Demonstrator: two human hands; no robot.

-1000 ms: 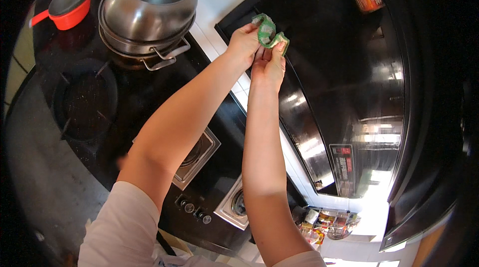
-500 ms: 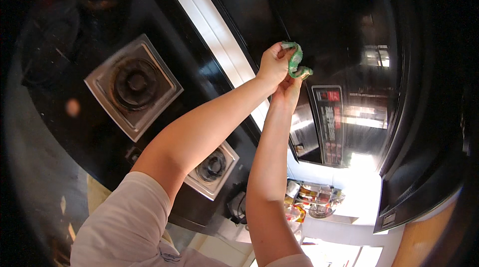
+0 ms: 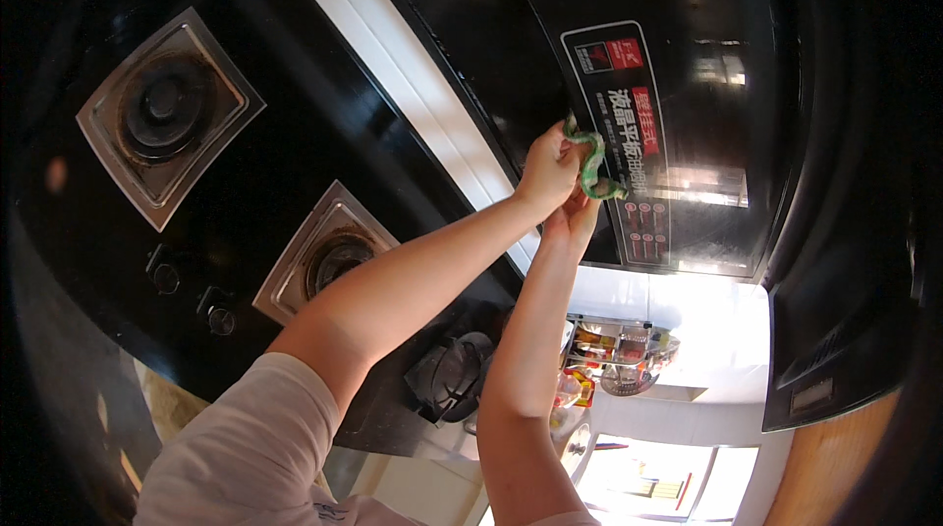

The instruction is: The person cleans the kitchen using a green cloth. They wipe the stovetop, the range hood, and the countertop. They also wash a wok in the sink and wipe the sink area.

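A narrow, wavy green-and-whitish cloth (image 3: 591, 161) is held between my two hands in front of the black range hood panel (image 3: 678, 113). My left hand (image 3: 547, 169) is closed around its upper part, fingers curled toward the panel. Just below, my right hand (image 3: 572, 223) grips the lower part, and some of its fingers are hidden behind the cloth. The hands are close together. I cannot tell whether the cloth touches the panel. A printed label (image 3: 629, 133) with red patches is on the panel right behind the cloth.
To the left, a black cooktop (image 3: 246, 133) carries a far burner (image 3: 165, 109) and a nearer burner (image 3: 334, 261), partly covered by my left forearm. Its knobs (image 3: 218, 315) face me. A black bag-like object (image 3: 450, 374) and a wire rack with jars (image 3: 614, 344) stand lower down.
My view has shifted along the hood and cooktop. Both hands, still holding the cloth, are now over the printed label. The pot at the upper left has mostly left the view.
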